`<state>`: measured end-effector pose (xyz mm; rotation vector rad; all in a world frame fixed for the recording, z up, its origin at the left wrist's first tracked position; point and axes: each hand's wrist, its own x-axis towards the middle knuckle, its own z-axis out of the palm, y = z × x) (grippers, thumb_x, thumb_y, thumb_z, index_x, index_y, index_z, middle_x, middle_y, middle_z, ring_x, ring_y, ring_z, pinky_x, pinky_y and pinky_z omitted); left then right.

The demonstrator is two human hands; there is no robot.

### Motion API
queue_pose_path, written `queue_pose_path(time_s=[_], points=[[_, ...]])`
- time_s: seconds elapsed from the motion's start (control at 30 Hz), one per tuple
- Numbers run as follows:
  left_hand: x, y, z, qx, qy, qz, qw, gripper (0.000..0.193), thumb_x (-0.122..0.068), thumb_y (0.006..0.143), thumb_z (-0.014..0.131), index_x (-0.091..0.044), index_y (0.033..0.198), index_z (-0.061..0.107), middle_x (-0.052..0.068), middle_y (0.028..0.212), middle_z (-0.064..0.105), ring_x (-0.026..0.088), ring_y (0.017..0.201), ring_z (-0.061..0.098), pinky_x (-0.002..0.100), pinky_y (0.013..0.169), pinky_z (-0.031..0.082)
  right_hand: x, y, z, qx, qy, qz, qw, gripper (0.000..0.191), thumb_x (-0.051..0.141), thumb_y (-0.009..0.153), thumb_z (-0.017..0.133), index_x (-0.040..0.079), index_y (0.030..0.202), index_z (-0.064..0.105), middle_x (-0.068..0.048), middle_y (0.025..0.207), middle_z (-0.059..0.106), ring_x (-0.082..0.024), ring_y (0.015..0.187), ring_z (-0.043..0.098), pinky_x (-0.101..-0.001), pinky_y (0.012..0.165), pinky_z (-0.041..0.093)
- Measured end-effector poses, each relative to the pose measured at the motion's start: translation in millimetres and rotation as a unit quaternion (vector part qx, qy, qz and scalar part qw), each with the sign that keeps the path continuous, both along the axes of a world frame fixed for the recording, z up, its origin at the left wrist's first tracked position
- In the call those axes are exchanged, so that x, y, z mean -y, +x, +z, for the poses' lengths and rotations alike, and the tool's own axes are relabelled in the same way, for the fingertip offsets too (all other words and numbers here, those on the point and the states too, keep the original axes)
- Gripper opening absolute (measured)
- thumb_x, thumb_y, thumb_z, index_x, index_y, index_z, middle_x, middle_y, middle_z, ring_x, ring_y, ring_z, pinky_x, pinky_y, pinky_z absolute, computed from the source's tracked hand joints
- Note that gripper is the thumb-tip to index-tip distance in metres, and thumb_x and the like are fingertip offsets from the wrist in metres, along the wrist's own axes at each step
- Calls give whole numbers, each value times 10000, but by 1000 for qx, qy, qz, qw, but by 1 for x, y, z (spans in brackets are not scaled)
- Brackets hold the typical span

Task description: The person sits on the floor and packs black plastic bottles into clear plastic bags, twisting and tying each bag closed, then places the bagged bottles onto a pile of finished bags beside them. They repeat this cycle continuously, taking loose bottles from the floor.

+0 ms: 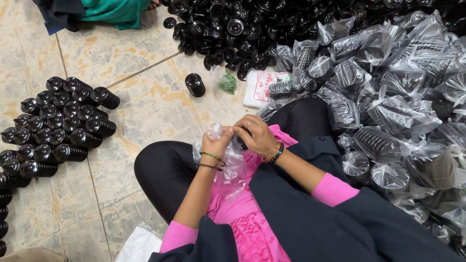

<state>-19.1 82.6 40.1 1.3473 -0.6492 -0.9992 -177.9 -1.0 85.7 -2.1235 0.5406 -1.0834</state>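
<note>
While both hands work at the lap, left hand pinches clear bag, right hand closed at its mouth; tying likely next, needing a firm twist.

Beige floor tiles, mottled with orange-tan blotches and crossed by thin grey grout lines. Left of the tiles' middle, glossy black plastic cylinders stacked in rows. Above, loose black round caps in a heap. Right, black stacks wrapped in clear, grey-sheened plastic bags. Bright pink tunic with tone-on-tone embroidery, under dark navy cloth; black trousers. Green and black bangles on left wrist; black beaded band on right wrist. Teal cloth at upper edge.
</note>
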Motion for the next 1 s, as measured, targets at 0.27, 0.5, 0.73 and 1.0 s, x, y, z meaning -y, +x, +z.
queue_pose_path(time_s=[0.27,0.5,0.73,1.0], points=[[0,6,-5,351,-34,97,931,206,-215,897,766,-45,956,665,103,852,719,181,757,692,327,708,548,17,-2,-31,-14,-117,-102,988,56,61,946,650,25,945,607,-125,931,632,-345,905,604,-443,839,451],[42,63,-43,129,28,39,990,202,-238,946,751,-46,997,717,80,903,750,174,794,667,321,726,529,127,-53,-1,27,-51,-269,961,230,137,1081,451,11,1028,635,-199,1003,670,-367,927,670,-458,825,526],[56,113,-78,-198,115,99,968,245,-247,942,712,-21,1037,726,77,928,736,200,755,669,363,649,549,259,-123,6,-36,-182,-454,871,160,155,1103,509,27,1132,601,-129,1111,677,-301,1064,649,-508,979,414],[43,82,-105,-195,134,100,966,313,-276,895,764,-50,1095,684,99,913,749,192,778,673,378,675,573,242,-124,-50,-350,-105,-474,801,211,251,989,591,66,1058,664,-128,1107,684,-336,1088,614,-676,1007,273]])
